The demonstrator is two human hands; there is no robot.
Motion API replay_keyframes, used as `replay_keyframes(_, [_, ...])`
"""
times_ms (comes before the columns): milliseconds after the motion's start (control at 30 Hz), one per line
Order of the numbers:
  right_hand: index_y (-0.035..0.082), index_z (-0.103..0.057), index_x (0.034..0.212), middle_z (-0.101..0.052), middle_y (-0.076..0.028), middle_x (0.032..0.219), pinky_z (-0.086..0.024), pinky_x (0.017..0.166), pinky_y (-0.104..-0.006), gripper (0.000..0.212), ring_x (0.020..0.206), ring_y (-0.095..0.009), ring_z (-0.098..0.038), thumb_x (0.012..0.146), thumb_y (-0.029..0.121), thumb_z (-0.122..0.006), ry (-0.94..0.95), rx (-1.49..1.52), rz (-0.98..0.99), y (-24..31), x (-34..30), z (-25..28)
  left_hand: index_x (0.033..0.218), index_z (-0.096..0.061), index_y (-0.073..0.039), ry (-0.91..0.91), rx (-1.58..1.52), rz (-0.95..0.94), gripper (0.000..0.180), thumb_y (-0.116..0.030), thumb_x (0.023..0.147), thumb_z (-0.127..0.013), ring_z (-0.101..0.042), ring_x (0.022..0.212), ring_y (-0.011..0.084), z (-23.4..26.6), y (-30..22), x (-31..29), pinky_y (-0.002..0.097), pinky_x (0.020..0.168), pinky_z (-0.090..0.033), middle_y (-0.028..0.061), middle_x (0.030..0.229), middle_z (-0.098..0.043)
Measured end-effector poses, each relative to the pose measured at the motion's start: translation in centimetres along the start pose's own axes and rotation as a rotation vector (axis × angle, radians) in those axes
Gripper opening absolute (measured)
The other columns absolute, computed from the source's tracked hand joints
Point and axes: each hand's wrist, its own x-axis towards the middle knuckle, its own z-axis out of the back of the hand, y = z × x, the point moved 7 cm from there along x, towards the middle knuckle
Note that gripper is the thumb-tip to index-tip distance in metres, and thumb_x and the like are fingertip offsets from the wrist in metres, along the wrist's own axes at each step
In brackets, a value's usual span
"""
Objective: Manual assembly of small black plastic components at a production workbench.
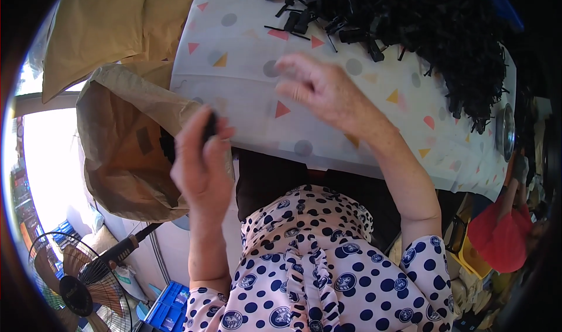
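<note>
My left hand (202, 159) is at the near rim of a brown paper sack (111, 174), with its fingers closed around a small black plastic part (209, 127). Inside the sack some dark pieces show behind that hand; most of its contents are hidden. Above the patterned tabletop my right hand (322, 92) hovers, slightly blurred, its thumb and fingers apart with nothing seen between them. A big heap of black plastic parts (398, 16) with thin stems covers the far right of the table, and several loose ones lie along its near side.
The white table cover (234, 98) has coloured shapes. A metal bowl (505, 132) stands at the table's right edge. More brown paper sacks (99, 33) are at the far left. At the lower left are a fan (76, 294) and a blue crate (167, 308). A person in red (500, 232) is at the right.
</note>
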Motion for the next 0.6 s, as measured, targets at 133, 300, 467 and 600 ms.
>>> replay_keyframes(133, [0.006,-0.057,0.1,-0.063,-0.013,0.067,-0.05,0.058,-0.0371,0.023,0.062,-0.028,-0.063,0.087,0.025,-0.061,-0.319,-0.797,0.002,-3.1,2.9,3.5,0.125,-0.052,-0.003,-0.131,0.309,0.011,0.032,-0.002,0.094,-0.048,-0.064,0.089,0.0162,7.1,2.5,0.5,0.0273,0.079,-0.049,0.01,0.107,-0.063])
replay_keyframes(300, [0.007,-0.054,0.085,-0.064,-0.012,0.067,-0.051,0.059,-0.0398,0.016,0.065,-0.031,-0.064,0.088,0.023,-0.058,-0.352,-0.954,-0.063,-4.8,5.0,2.9,0.124,-0.052,-0.003,-0.1,0.69,-0.039,0.033,0.0,0.091,-0.05,-0.063,0.088,0.0183,8.1,4.0,0.3,0.0284,0.078,-0.048,0.0112,0.109,-0.06])
replay_keyframes(467, [0.006,-0.057,0.087,-0.065,-0.013,0.07,-0.051,0.059,-0.039,0.014,0.068,-0.031,-0.064,0.087,0.02,-0.059,-0.355,-0.892,0.035,-5.0,4.2,2.9,0.125,-0.05,-0.002,-0.215,0.551,-0.163,0.034,-0.003,0.091,-0.052,-0.062,0.084,0.0175,5.9,1.2,-0.9,0.0264,0.075,-0.048,0.0106,0.112,-0.06])
replay_keyframes(600, [0.004,-0.057,0.093,-0.065,-0.008,0.073,-0.046,0.058,-0.0285,0.009,0.063,-0.015,-0.058,0.089,0.011,-0.058,-0.397,-0.324,0.18,-3.1,0.7,3.1,0.129,-0.046,0.001,0.181,-0.457,0.298,0.037,-0.007,0.093,-0.052,-0.064,0.083,0.0156,-0.7,0.4,-0.7,0.0235,0.072,-0.049,0.0157,0.116,-0.059])
